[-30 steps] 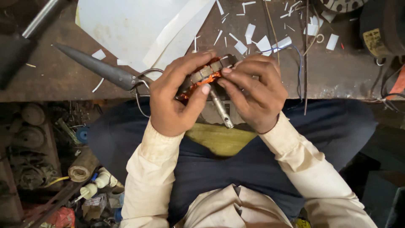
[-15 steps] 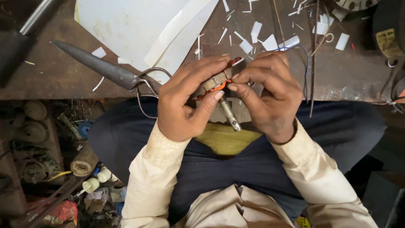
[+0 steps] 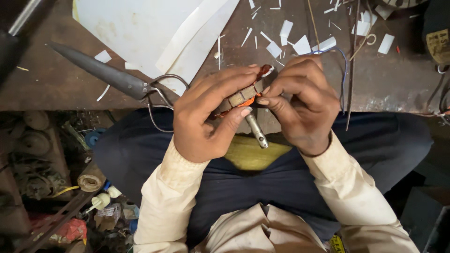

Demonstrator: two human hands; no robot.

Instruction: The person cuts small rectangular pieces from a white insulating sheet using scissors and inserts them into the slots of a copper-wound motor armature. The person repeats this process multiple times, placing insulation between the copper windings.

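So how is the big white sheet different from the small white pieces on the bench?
The big white sheet is one wide piece at the bench's upper left; the small white pieces are many short strips and squares scattered at the upper right. The sheet partly lies under the large scissors' handle loops; the pieces lie free. Both look like the same white, thin, flat material.

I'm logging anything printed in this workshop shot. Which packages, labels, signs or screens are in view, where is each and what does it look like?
Yellow label: top right edge, rectangular, dark print, on a dark rounded object.
Yellow tag: bottom edge, beside the right sleeve, small, dark marks, partly cut off.
Red wrapper: floor, bottom left, crumpled, too blurred to tell more.
No signs or screens.
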